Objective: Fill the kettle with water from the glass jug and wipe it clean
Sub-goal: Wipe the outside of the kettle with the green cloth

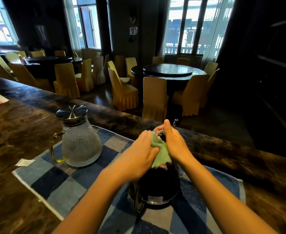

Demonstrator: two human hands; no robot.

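On checked mat (58,181), both hands' grip pressing green cloth (160,154) onto dark kettle (157,186), lidded glass jug (80,141) beside.

Marble counter (20,132) bears checked mat (68,179), perhaps paper (25,162).

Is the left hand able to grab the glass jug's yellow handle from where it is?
Probably yes. The glass jug stands to the left of the left hand on the checked cloth, with nothing between them. But that hand is pressing the green cloth on the kettle, so it must let go first.
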